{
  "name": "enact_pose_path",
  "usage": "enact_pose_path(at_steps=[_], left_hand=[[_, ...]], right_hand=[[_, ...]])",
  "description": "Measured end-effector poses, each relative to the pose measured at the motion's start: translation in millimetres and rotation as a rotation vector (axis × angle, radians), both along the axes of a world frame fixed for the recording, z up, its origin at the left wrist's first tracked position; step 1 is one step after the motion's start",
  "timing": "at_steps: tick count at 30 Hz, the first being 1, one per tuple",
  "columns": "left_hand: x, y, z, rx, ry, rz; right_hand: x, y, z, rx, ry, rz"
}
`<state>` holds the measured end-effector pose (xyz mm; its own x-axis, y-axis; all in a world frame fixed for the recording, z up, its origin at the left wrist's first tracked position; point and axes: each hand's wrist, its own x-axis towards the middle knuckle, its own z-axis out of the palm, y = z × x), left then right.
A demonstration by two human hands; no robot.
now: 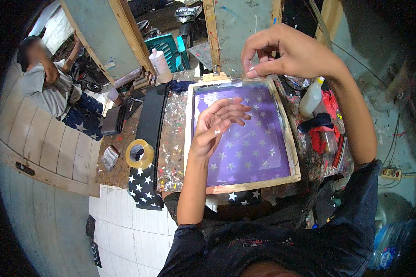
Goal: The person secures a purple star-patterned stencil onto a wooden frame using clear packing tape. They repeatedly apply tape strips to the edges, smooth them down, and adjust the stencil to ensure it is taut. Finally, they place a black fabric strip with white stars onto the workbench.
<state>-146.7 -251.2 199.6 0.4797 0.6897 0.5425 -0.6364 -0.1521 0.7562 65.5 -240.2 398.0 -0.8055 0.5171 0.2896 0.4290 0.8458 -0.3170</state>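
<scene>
A wooden-framed printing screen (289, 177) with purple mesh and pale stars lies on the paint-spattered table in front of me. Over the left part of its mesh hovers my left hand (217, 124), fingers loosely spread and holding nothing that I can see. Higher up, my right hand (286, 53) is raised above the screen's far right corner. Its thumb and forefinger are pinched together; what they hold, if anything, I cannot make out. A clear film patch (269, 154) shows on the mesh at the lower right. Black cloth with white stars (245, 197) shows under the near edge.
Left of the screen lie a roll of clear tape (140, 154), a long black board (149, 115) and a dark wallet (113, 121). White bottles (161, 67) (311, 97) stand behind left and at right, near red cloth (329, 104). Another person (55, 87) sits at far left.
</scene>
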Motion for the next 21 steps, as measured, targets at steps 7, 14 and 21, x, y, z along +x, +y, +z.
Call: enact_pose_path(at_steps=[7,14,21], left_hand=[[-2.2,-16.0,3.8,-0.148,0.084,0.092],[-4.8,-27.1,8.7,-0.113,0.052,0.064],[-8.5,-27.6,9.8,-0.356,-0.11,-0.34]], right_hand=[[3.1,-5.3,11.1,-0.128,-0.035,-0.111],[5.8,-11.1,11.8,-0.219,0.018,-0.119],[6.7,-24.5,16.9,-0.274,-0.024,-0.187]])
